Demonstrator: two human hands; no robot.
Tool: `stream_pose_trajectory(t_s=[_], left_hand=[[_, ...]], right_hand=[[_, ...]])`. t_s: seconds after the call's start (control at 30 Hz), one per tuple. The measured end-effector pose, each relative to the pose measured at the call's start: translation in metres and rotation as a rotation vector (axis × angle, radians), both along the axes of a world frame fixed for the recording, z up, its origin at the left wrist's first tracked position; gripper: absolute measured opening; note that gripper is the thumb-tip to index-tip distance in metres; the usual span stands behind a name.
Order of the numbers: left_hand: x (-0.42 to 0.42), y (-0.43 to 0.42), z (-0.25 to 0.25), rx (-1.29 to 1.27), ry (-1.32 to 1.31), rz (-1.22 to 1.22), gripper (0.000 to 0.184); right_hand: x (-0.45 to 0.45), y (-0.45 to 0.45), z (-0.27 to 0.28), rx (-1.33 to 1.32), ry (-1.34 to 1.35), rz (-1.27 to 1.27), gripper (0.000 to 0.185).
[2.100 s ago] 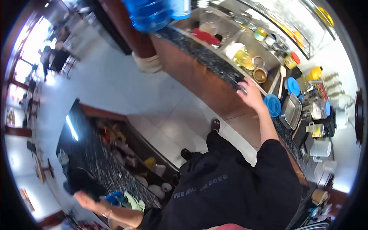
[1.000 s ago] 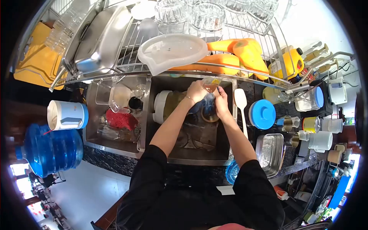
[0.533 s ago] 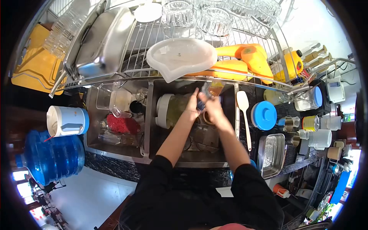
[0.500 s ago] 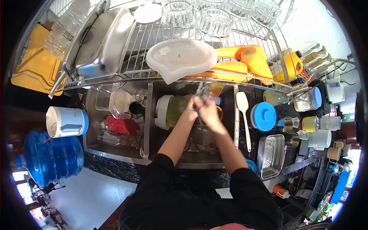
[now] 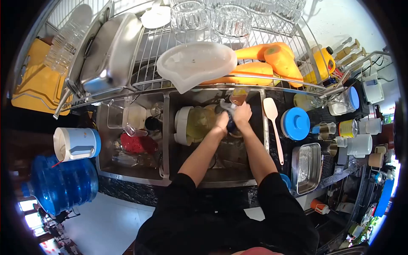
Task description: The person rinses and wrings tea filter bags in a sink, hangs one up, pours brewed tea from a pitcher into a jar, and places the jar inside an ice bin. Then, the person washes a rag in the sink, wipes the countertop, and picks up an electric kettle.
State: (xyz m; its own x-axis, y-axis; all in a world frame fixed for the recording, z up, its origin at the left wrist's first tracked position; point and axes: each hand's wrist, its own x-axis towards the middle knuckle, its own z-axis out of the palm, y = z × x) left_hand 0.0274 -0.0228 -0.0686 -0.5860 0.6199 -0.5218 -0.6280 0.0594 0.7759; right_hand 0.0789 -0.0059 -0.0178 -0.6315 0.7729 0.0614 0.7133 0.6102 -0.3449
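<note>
Both my hands are over the right sink basin (image 5: 229, 170). My left hand (image 5: 221, 121) has its fingers curled at a dark blue and grey thing (image 5: 230, 123), whose kind I cannot make out. On the right side of the same thing, my right hand (image 5: 242, 114) is closed, knuckles up. Just above my right hand is an amber-coloured clear container (image 5: 239, 97). Left of my hands, a clear yellowish-green jug (image 5: 199, 123) with a white end (image 5: 182, 125) lies on its side in the basin.
The left basin holds a red mesh scrubber (image 5: 138, 143) and clear containers (image 5: 134, 114). Overhead, a wire rack (image 5: 146, 63) carries glasses, a white heart-shaped dish (image 5: 195, 63) and orange items. A spatula (image 5: 272, 112), blue lid (image 5: 296, 123) and metal tray (image 5: 307, 168) lie right.
My hands have moved slightly right and are a little farther apart. The dark thing pointed up from them, blurred; now it sits lower between them. The view has shifted slightly.
</note>
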Motion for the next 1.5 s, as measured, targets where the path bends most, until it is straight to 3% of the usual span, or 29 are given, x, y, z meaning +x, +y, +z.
stream_pose_trajectory(t_s=[0.1,0.27,0.4,0.43,0.57,0.67,0.73,0.77,0.9,0.93,0.97,1.0,1.07,1.13,1.17,1.23,1.4,1.5], left_hand=[[-0.019,-0.011,-0.004,0.004,0.033,0.025,0.019],[0.005,-0.014,-0.003,0.013,0.100,-0.207,0.018],[-0.016,-0.014,0.006,0.039,0.245,-0.239,0.017],[-0.017,-0.011,0.011,0.060,0.276,-0.236,0.017],[-0.027,0.001,0.042,0.197,0.507,-0.207,0.019],[-0.039,-0.010,0.079,0.124,0.584,-0.141,0.019],[-0.044,-0.017,0.094,0.052,0.656,-0.076,0.020],[-0.044,-0.018,0.093,0.047,0.656,-0.074,0.020],[-0.047,-0.020,0.080,0.072,0.663,0.157,0.025],[-0.044,-0.018,0.076,0.069,0.665,0.159,0.025],[-0.037,-0.014,0.073,0.041,0.552,0.263,0.025],[-0.027,-0.011,0.069,0.013,0.436,0.366,0.026],[-0.016,-0.008,0.052,-0.045,0.199,0.563,0.027],[-0.025,-0.018,0.035,0.377,-0.597,0.206,0.034],[-0.024,-0.016,0.029,0.427,-0.745,0.120,0.035],[-0.016,-0.007,0.024,0.404,-0.556,0.192,0.036],[0.010,0.014,0.040,0.244,-0.207,0.302,0.040],[0.004,0.017,0.036,0.112,-0.161,0.283,0.042]], right_hand=[[-0.004,0.023,0.001,0.067,0.016,-0.025,0.027],[0.005,0.064,0.016,-0.302,0.071,-0.160,0.019],[0.040,0.075,-0.023,-0.745,0.636,0.065,0.010],[0.042,0.075,-0.017,-0.744,0.633,0.063,0.010],[0.042,0.086,0.015,-1.278,0.641,0.049,0.012],[0.036,0.102,0.026,-1.124,0.519,0.035,0.009],[0.031,0.108,0.022,-0.529,0.632,0.307,0.014],[0.029,0.106,0.021,-0.534,0.632,0.309,0.014],[0.013,0.091,0.024,-1.220,0.948,0.114,0.013],[0.008,0.093,0.007,-0.959,0.914,0.236,0.013],[0.002,0.091,0.004,-0.696,0.870,0.350,0.013],[0.003,0.087,0.001,-0.699,0.870,0.353,0.013],[0.008,0.057,0.030,-0.330,0.504,0.401,0.012],[0.012,0.046,0.028,-0.417,0.578,0.338,0.012],[0.012,0.044,0.028,-0.500,0.652,0.272,0.012],[0.015,0.041,0.024,-0.671,0.793,0.128,0.011],[0.007,0.062,-0.010,-0.788,1.007,-0.149,0.010],[0.009,0.059,-0.007,-0.754,0.865,-0.127,0.010]])
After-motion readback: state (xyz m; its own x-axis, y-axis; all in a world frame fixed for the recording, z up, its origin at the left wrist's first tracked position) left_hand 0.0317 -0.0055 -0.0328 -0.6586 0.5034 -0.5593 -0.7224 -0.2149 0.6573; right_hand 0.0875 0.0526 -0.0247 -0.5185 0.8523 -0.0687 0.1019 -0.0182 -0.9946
